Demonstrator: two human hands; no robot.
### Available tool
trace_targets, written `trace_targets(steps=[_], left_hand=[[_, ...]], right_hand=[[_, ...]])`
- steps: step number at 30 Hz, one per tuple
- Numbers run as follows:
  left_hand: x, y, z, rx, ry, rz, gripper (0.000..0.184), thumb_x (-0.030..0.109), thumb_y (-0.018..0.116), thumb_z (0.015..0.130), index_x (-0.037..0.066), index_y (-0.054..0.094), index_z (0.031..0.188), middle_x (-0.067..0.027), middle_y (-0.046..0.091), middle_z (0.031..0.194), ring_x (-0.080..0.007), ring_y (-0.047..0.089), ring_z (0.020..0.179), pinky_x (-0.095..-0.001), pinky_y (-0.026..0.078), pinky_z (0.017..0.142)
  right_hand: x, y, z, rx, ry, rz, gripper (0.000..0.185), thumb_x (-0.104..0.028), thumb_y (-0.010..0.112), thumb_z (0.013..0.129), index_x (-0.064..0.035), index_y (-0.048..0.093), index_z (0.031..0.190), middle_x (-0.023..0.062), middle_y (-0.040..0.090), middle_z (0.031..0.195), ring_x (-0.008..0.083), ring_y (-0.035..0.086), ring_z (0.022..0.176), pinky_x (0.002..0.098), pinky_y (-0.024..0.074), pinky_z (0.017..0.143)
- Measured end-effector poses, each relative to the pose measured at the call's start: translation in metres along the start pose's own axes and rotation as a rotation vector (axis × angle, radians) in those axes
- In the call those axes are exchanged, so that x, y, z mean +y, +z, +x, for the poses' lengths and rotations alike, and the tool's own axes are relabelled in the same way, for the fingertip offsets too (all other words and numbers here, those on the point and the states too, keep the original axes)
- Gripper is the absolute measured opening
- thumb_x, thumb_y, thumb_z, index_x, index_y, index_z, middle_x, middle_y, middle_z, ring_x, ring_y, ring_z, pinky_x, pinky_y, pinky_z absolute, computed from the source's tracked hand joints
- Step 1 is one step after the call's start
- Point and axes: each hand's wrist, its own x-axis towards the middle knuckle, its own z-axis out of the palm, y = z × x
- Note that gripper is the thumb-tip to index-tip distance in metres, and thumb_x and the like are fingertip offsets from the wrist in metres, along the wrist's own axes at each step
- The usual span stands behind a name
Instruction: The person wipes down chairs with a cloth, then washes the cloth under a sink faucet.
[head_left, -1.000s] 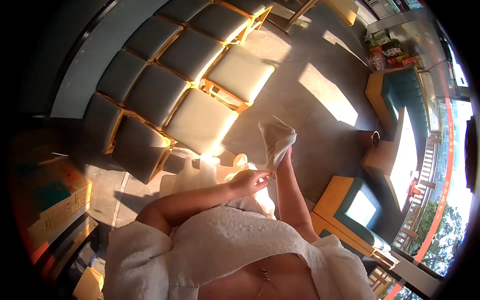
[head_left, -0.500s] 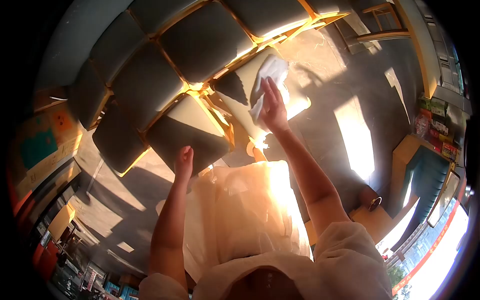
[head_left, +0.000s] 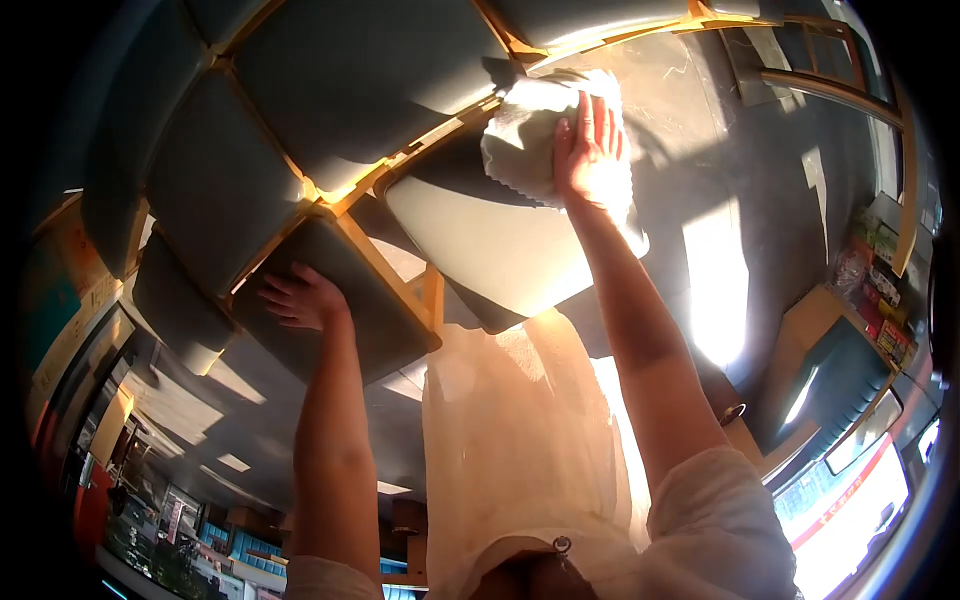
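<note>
Pressing crumpled white cloth (head_left: 525,140) under open, nearly flat right hand (head_left: 595,155) onto far end of sunlit, pale-looking square padded stool (head_left: 475,228) | extending left hand (head_left: 306,298), splayed and gripping nothing, over shaded dark-grey square padded stool (head_left: 365,300), with contact unclear | facing more dark-grey padded stools (head_left: 355,90)

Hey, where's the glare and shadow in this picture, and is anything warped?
Head view: harsh sunlight washes out parts of the white cloth and right hand; head view: the left hand is in shade over a shaded stool seat; head view: wide-angle distortion, black corners.
</note>
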Motion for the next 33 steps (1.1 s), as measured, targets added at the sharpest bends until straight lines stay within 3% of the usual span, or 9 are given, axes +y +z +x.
trace_targets(steps=[2,5,10,12,15,18,28,30,33], left_hand=[[-0.005,0.007,0.004,0.011,-0.009,0.016,0.066,0.056,0.026,0.085,0.015,0.021,0.136,-0.0148,0.017,0.141,-0.0370,0.019,0.128,-0.0537,0.016,0.100],[-0.001,0.012,-0.003,0.082,0.038,0.048,0.063,0.051,0.028,0.086,0.011,0.024,0.135,-0.0173,0.020,0.139,-0.0379,0.022,0.126,-0.0542,0.019,0.099],[-0.009,0.020,0.004,0.125,0.050,0.068,0.062,0.050,0.029,0.087,0.011,0.024,0.134,-0.0167,0.022,0.139,-0.0378,0.023,0.126,-0.0538,0.019,0.099],[-0.005,0.017,0.001,0.116,0.049,0.054,0.062,0.050,0.028,0.086,0.011,0.025,0.134,-0.0168,0.022,0.139,-0.0379,0.023,0.126,-0.0539,0.019,0.099],[-0.002,0.009,0.000,0.101,0.035,0.019,0.063,0.051,0.027,0.086,0.011,0.025,0.134,-0.0170,0.023,0.138,-0.0380,0.022,0.126,-0.0544,0.019,0.098],[-0.001,0.008,-0.001,0.107,0.037,-0.007,0.063,0.052,0.027,0.085,0.011,0.026,0.134,-0.0173,0.023,0.138,-0.0380,0.022,0.126,-0.0553,0.019,0.098],[-0.003,0.016,0.001,0.148,0.052,0.008,0.064,0.052,0.025,0.085,0.010,0.026,0.133,-0.0178,0.022,0.139,-0.0396,0.021,0.126,-0.0559,0.017,0.099],[-0.004,0.020,0.001,0.164,0.045,-0.011,0.065,0.052,0.025,0.084,0.009,0.026,0.133,-0.0181,0.023,0.138,-0.0404,0.022,0.126,-0.0557,0.017,0.099],[-0.002,0.019,0.001,0.164,0.037,-0.032,0.065,0.051,0.027,0.084,0.009,0.026,0.133,-0.0188,0.023,0.138,-0.0415,0.022,0.125,-0.0571,0.018,0.098]], right_hand=[[0.009,-0.005,-0.024,0.022,0.213,-0.058,0.050,-0.028,0.047,0.082,-0.0099,0.037,0.128,0.0206,0.037,0.129,0.0369,0.033,0.120,0.0514,0.0240,0.097],[-0.021,-0.013,-0.090,-0.055,-0.021,-0.070,0.058,-0.025,0.052,0.075,-0.0042,0.037,0.127,0.0261,0.031,0.131,0.0454,0.029,0.119,0.0553,0.0211,0.096],[-0.090,-0.002,-0.133,-0.334,-0.261,0.131,0.033,-0.027,0.060,0.071,-0.0101,0.055,0.099,0.0112,0.051,0.107,0.0354,0.044,0.105,0.0564,0.0286,0.089],[-0.088,0.005,-0.082,-1.042,-0.022,0.422,0.022,-0.030,0.059,0.073,-0.0189,0.057,0.092,0.0052,0.054,0.096,0.0293,0.049,0.095,0.0537,0.0340,0.083],[-0.057,0.014,-0.011,-0.278,-0.187,0.049,0.034,-0.047,0.053,0.075,-0.0132,0.058,0.079,0.0066,0.055,0.079,0.0246,0.054,0.081,0.0414,0.0385,0.073],[-0.028,0.013,0.023,-0.128,-0.077,-0.027,0.043,-0.044,0.050,0.079,-0.0148,0.053,0.109,0.0099,0.053,0.104,0.0257,0.049,0.100,0.0413,0.0360,0.086],[0.054,-0.035,-0.143,0.045,0.466,-0.227,0.050,-0.032,0.040,0.088,-0.0029,0.033,0.129,0.0224,0.035,0.129,0.0366,0.033,0.120,0.0392,0.0280,0.099],[0.028,-0.033,-0.175,0.150,0.573,0.132,0.054,-0.029,0.039,0.089,0.0036,0.025,0.131,0.0269,0.026,0.133,0.0384,0.022,0.125,0.0407,0.0233,0.101],[-0.022,-0.031,-0.226,-0.062,0.503,0.050,0.062,-0.022,0.044,0.086,0.0060,0.015,0.133,0.0329,0.011,0.135,0.0448,0.017,0.125,0.0445,0.0208,0.102]])
